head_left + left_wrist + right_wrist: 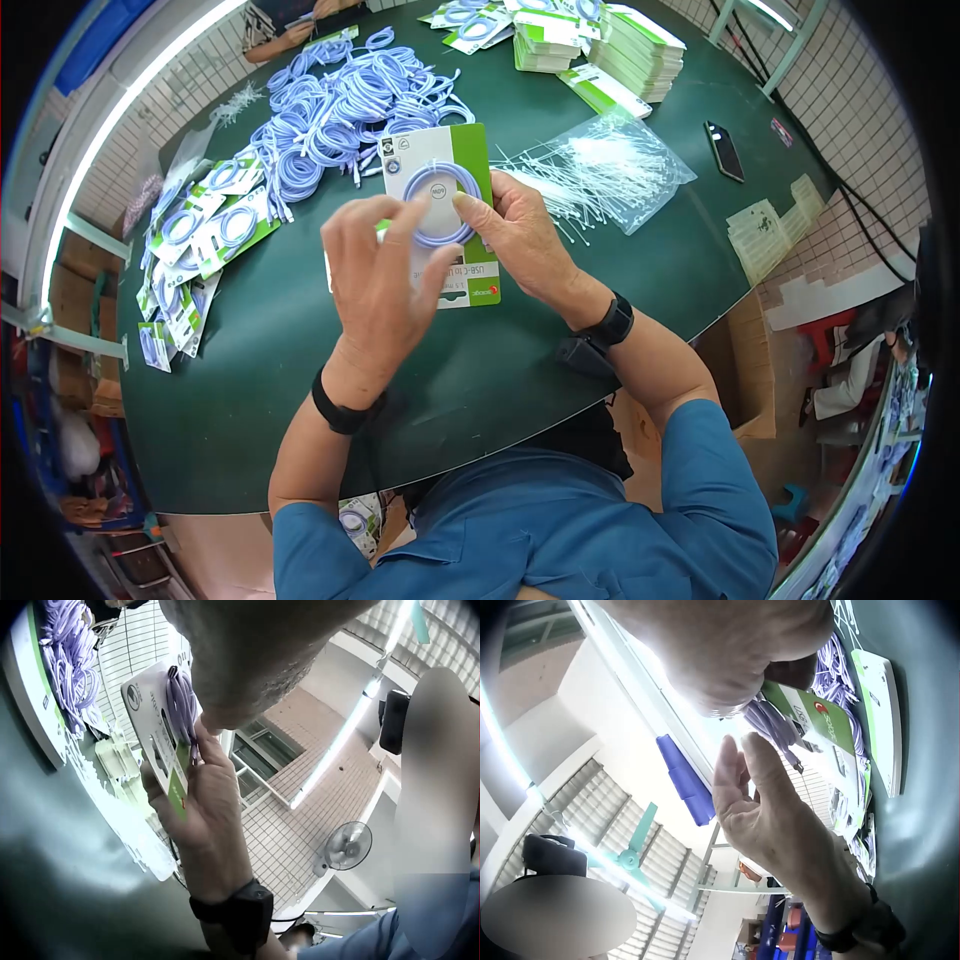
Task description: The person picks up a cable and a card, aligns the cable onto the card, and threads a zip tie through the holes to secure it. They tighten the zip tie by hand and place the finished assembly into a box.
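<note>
My right hand (535,235) grips a green and white packaging card (483,155) by its right side, the thumb lying over the front. A coiled lilac USB-C cable (440,166) lies against the card's face under that thumb. The printing on the card is upside down in the head view. My left hand (375,265) hovers at the card's left side, fingertips close to the coil, fingers loosely bent. From the right wrist, the left hand (761,799) shows thumb and fingers near the cable (769,724), nothing between them. The left wrist view shows the card (150,705) edge-on in the right hand (210,802).
Behind the card is a large heap of lilac cables (320,120). Carded cables (200,235) are spread at the left. Card stacks (640,55) stand at the back, near a plastic bag of white ties (625,170). A phone (724,152) lies at right. Another person's hand (297,35) is opposite.
</note>
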### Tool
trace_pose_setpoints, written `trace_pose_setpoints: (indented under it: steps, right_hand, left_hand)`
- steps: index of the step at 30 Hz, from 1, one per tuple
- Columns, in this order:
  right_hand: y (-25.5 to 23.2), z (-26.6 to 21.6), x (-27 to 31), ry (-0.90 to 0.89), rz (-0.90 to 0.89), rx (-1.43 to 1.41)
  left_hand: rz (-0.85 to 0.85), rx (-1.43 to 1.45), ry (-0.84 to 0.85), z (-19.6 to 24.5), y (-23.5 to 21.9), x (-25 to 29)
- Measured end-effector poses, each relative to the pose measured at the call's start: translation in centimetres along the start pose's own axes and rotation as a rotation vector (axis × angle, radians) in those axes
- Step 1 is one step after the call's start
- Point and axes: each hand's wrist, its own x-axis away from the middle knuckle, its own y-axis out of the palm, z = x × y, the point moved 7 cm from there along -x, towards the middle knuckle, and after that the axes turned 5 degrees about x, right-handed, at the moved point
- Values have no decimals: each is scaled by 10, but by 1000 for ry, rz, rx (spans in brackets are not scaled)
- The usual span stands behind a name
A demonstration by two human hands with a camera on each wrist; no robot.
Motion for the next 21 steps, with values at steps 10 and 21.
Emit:
trace_pose_setpoints:
  steps: [10,21]
  right_hand:
    - [11,-9,10,-55,17,118]
    - [14,-3,11,-38,53,147]
  left_hand:
    - [-129,-140,142,-3,33,14]
    - [-42,-168,330,-11,32,24]
